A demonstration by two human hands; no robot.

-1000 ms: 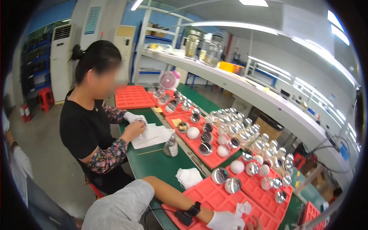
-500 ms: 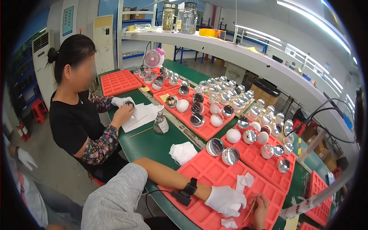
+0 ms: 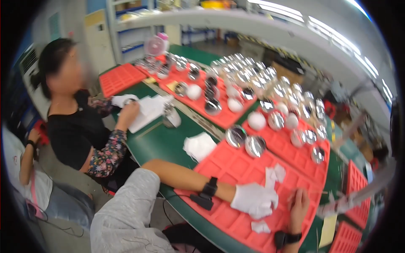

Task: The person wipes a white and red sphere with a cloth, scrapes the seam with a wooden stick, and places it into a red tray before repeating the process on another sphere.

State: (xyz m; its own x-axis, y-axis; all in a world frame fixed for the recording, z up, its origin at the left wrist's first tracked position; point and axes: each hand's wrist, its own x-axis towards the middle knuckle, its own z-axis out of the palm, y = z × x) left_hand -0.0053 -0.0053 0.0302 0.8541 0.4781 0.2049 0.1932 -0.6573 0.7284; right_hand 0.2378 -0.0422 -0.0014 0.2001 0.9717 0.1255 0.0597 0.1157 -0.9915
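My left hand (image 3: 255, 200), in a white glove, hovers over the near red compartment tray (image 3: 211, 168). Its fingers are curled in; whatever they hold is hidden. To its right is my bare right hand (image 3: 298, 205), fingers drawn together above the tray's right side. A thin wooden stick (image 3: 324, 192) pokes out beside it, seemingly from its fingers, though blur softens this. Scraps of white cloth (image 3: 275, 174) lie by the left glove, with another white scrap (image 3: 260, 227) nearer me. Two mirrored balls (image 3: 255, 146) sit at the tray's far edge.
More red trays (image 3: 278, 139) hold silver and white balls, with rows of silver balls (image 3: 249, 69) behind. A white cloth bundle (image 3: 199, 146) and a glass bottle (image 3: 171, 115) stand on the green table (image 3: 154, 145). At left, a co-worker (image 3: 80, 122) handles a ball over white paper.
The view has shifted and blurred. My right hand has moved up and right, away from the left glove, and the stick now points right. My left glove stays over the tray.
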